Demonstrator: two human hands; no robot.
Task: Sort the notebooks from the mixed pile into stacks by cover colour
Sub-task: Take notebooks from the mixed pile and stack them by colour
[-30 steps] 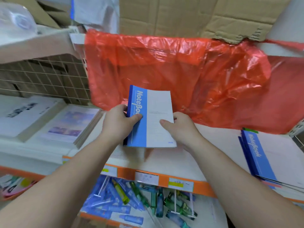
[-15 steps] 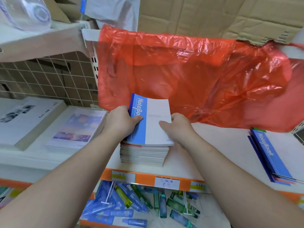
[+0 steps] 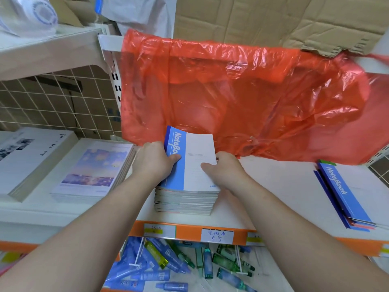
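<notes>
A thick mixed pile of notebooks (image 3: 185,202) stands on the white shelf (image 3: 273,186) in the middle. Its top notebook (image 3: 192,157) has a white cover with a blue spine band reading "NoteBook". My left hand (image 3: 152,160) grips that notebook's left edge, thumb on the blue band. My right hand (image 3: 226,168) holds its right edge, thumb on the white cover. A second, thin stack of blue-banded notebooks (image 3: 345,194) lies at the right end of the shelf, with red and green edges showing in it.
A red plastic bag (image 3: 242,98) hangs from the upper shelf right behind the pile. To the left lie a pastel-cover book stack (image 3: 94,169) and a white book stack (image 3: 27,157). Below the orange shelf edge (image 3: 189,230) lie several blue and green bottles (image 3: 174,264).
The camera view shifted so the pile under the top notebook came into sight. Both hands stay on the blue-banded notebook, which has come down from its raised tilt onto the pile.
</notes>
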